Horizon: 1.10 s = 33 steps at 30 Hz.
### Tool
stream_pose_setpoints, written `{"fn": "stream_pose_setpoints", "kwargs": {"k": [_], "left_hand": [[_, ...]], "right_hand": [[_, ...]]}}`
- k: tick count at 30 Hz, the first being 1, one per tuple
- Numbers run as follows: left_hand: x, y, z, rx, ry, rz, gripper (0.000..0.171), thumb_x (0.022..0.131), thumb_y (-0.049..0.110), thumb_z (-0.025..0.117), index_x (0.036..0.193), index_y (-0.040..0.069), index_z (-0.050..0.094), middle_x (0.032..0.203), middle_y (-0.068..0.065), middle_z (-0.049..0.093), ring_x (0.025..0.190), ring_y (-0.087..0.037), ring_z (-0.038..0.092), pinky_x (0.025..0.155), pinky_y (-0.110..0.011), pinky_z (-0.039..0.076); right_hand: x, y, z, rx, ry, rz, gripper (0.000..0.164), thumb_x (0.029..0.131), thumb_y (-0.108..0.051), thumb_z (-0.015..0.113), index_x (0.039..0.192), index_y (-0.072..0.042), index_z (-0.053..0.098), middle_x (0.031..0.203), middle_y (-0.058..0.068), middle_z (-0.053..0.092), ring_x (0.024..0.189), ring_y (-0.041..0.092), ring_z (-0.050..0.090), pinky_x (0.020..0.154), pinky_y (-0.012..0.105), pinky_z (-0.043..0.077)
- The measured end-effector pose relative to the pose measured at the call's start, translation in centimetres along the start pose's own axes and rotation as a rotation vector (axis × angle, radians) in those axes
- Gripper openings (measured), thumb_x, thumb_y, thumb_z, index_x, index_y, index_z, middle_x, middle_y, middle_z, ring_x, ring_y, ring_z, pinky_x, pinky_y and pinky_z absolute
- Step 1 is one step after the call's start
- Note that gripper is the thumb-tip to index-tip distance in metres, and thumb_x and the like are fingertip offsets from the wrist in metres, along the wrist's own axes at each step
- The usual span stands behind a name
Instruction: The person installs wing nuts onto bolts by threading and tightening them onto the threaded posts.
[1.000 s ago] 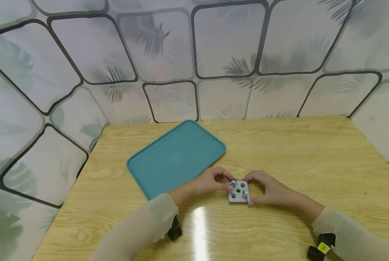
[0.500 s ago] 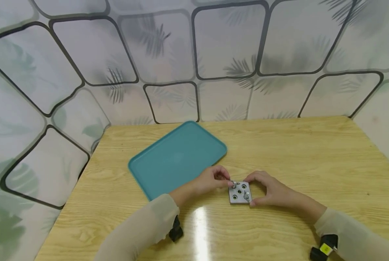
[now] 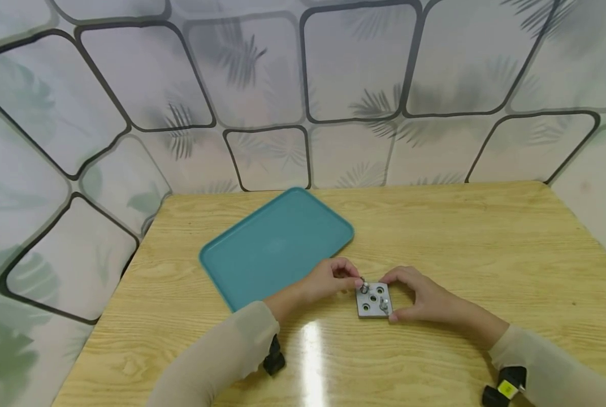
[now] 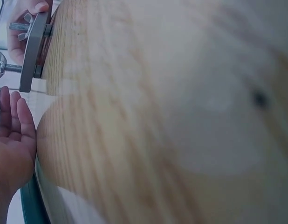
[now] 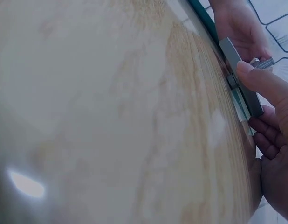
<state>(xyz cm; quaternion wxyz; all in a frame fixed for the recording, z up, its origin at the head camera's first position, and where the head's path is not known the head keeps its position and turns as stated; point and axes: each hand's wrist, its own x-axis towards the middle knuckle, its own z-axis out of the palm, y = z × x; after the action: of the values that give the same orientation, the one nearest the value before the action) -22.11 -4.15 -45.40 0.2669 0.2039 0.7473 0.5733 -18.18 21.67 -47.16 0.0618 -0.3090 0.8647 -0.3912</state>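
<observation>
A small square metal plate [image 3: 373, 311] lies on the table, with several holes in its top and bolts standing up through two of them. My left hand [image 3: 328, 280] has thumb and forefinger at the wing nut [image 3: 364, 288] on the far-left bolt. In the left wrist view that wing nut [image 4: 0, 63] sits near the bolt's tip, while the other wing nut [image 4: 27, 25] is lower on its bolt. My right hand [image 3: 432, 298] holds the plate by its right side, thumb at the near corner and finger at the far one. Bolt heads [image 5: 232, 81] show under the plate.
A teal tray [image 3: 275, 246] lies at an angle behind my left forearm. The wooden table [image 3: 466, 237] ends at a patterned curtain [image 3: 354, 147] at the back. Black wrist cameras [image 3: 274, 357] hang below both sleeves.
My left fingers have shifted slightly about the far-left wing nut, which appears at a different angle. My right hand and the plate stay almost where they were.
</observation>
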Motion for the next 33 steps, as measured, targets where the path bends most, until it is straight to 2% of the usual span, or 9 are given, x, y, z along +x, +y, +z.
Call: {"fn": "stream_pose_setpoints", "kwargs": {"k": [7,13,24,33], "left_hand": [[-0.05,0.31,0.02,0.029,-0.009,0.005,0.02,0.085,0.016,0.072,0.102,0.008,0.066,0.092,0.003,0.063,0.079,-0.008,0.056,0.07,-0.021,0.046],[-0.11,0.54,0.11,0.065,-0.049,0.009,0.025,0.082,0.015,0.075,0.105,0.01,0.066,0.092,-0.001,0.063,0.081,-0.01,0.057,0.072,-0.021,0.046],[-0.01,0.22,0.26,0.055,-0.032,0.03,0.018,0.087,0.016,0.069,0.103,0.008,0.067,0.091,0.002,0.063,0.082,-0.007,0.056,0.073,-0.02,0.045],[0.05,0.2,0.15,0.033,-0.019,0.003,0.021,0.092,0.017,0.063,0.108,0.005,0.064,0.092,0.0,0.061,0.081,-0.007,0.055,0.07,-0.019,0.045]], "right_hand": [[0.05,0.09,-0.07,0.0,-0.006,0.013,0.055,0.071,-0.035,0.084,0.117,-0.023,0.056,0.122,-0.003,0.054,0.114,0.011,0.044,0.096,0.032,0.036],[0.04,0.1,-0.16,-0.008,-0.01,0.014,0.055,0.071,-0.035,0.083,0.118,-0.023,0.056,0.121,-0.004,0.055,0.114,0.011,0.044,0.096,0.033,0.036],[-0.05,0.18,-0.07,-0.008,-0.005,0.003,0.056,0.071,-0.034,0.084,0.117,-0.022,0.056,0.122,-0.002,0.055,0.114,0.012,0.044,0.096,0.033,0.035],[0.0,0.09,-0.19,-0.012,-0.007,0.015,0.056,0.071,-0.035,0.083,0.117,-0.022,0.056,0.121,-0.003,0.055,0.114,0.012,0.044,0.096,0.031,0.035]]}}
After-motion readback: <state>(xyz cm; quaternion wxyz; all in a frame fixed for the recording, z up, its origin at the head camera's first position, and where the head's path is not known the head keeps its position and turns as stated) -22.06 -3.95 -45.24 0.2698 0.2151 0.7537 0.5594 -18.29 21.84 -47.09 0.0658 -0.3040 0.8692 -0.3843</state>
